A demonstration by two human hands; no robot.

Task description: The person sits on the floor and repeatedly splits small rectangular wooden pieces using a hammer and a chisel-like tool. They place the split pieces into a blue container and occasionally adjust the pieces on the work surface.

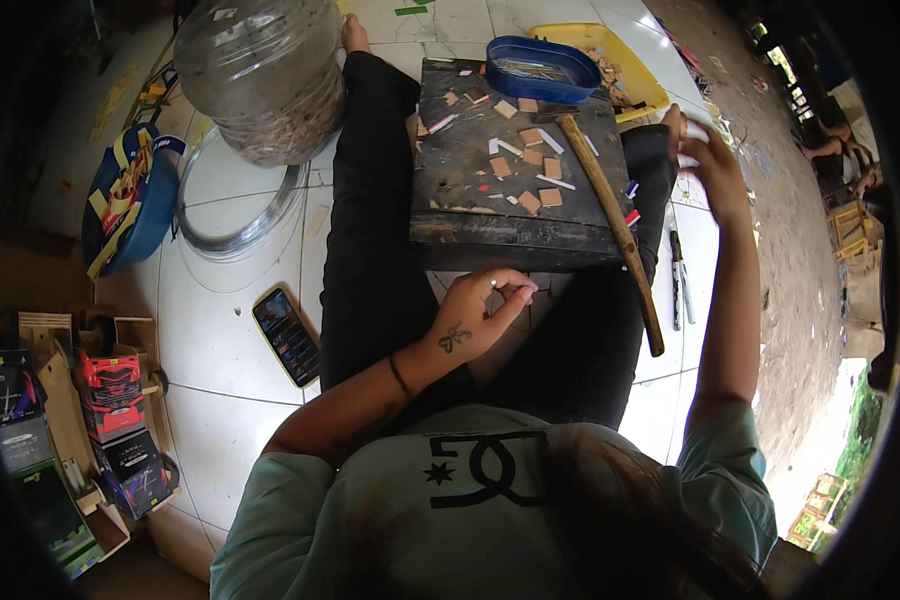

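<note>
While left hand (480,312) sat before the black block (460,190) and right hand (710,165) blurred to its right, couldn't tell either grip; small squarish brown wood pieces (500,168) lay scattered atop block

Phone (286,336) on white floor tiles (225,350), large clear plastic container (260,70), greenery (852,455) far right

Bare left hand (482,315) curling before dark rectangular block (455,172). Blurred bare right hand (712,165) hovering beside black-trousered knee (647,155). Wooden-handled hammer (612,213) lying across block, overhanging near edge. Small square brown pieces (551,168) lying alongside. Blue oval plastic tub (555,93) standing at far edge.
</note>
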